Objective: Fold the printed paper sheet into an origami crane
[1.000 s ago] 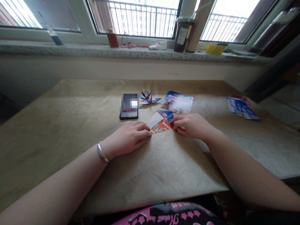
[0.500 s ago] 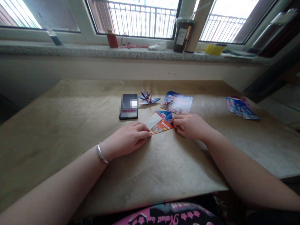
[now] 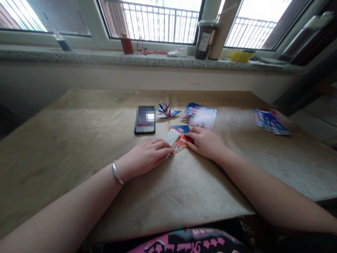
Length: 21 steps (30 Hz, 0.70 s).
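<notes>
A partly folded sheet of printed paper (image 3: 179, 140), blue, white and orange, lies on the table between my hands. My left hand (image 3: 150, 153), with a silver bangle at the wrist, has its fingers closed together on the paper's lower left corner. My right hand (image 3: 206, 142) holds the paper's right side, fingertips on top and the thumb near the lower edge. Just beyond the sheet stands a folded paper crane (image 3: 168, 111) in blue and white. A stack of square printed sheets (image 3: 201, 115) lies behind my right hand.
A phone (image 3: 145, 121) with a blurred screen lies left of the crane. More printed papers (image 3: 271, 121) are fanned out at the far right of the brown-covered table (image 3: 65, 140). Along the windowsill (image 3: 92, 58) stand a red container (image 3: 127, 45), a dark jar (image 3: 205, 40) and a yellow item (image 3: 241, 56).
My right hand has shifted left, its fingers now further over the paper. The sheet has turned slightly, and my left hand has slid a little to the right with it.
</notes>
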Motion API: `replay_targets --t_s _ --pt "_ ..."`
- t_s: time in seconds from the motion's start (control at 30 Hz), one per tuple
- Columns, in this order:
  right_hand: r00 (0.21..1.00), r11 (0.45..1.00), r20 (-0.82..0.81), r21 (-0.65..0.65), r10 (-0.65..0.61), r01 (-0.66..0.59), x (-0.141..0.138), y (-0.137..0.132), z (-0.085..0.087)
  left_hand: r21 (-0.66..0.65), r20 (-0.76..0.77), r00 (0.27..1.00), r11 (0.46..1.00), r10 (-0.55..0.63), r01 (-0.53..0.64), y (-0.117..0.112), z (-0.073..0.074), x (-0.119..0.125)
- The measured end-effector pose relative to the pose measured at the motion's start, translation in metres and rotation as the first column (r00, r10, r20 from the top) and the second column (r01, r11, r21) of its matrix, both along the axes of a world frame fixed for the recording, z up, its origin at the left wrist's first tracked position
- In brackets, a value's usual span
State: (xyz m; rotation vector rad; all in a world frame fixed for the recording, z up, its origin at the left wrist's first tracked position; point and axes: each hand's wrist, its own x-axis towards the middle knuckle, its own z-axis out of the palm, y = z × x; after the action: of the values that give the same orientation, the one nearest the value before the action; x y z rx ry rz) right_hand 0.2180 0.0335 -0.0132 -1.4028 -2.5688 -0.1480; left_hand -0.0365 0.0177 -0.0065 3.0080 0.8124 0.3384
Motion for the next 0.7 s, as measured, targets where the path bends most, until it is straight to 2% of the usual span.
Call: replay_targets --t_s 0.23,0.37,0.47,0.7 --pt "0.999 0.999 -0.041 0.011 0.031 -0.031 0.003 0.001 -0.003 -0.038 -0.105 0.993 0.998 0.052 -0.057 0.001 -0.006 -0.003" --pt "0.997 0.997 -0.050 0.054 0.060 -0.057 0.002 0.002 -0.006 -0.044 -0.098 0.992 0.995 0.081 -0.085 -0.002 0.000 -0.002" --pt "0.997 0.997 -0.058 0.067 0.043 -0.039 0.002 0.003 -0.011 -0.064 -0.051 0.997 0.996 0.057 -0.061 -0.004 0.006 -0.001" --pt "0.999 0.995 -0.030 0.102 0.017 -0.014 0.001 0.008 -0.015 -0.076 -0.054 0.998 0.997 0.027 -0.031 -0.003 0.015 0.002"
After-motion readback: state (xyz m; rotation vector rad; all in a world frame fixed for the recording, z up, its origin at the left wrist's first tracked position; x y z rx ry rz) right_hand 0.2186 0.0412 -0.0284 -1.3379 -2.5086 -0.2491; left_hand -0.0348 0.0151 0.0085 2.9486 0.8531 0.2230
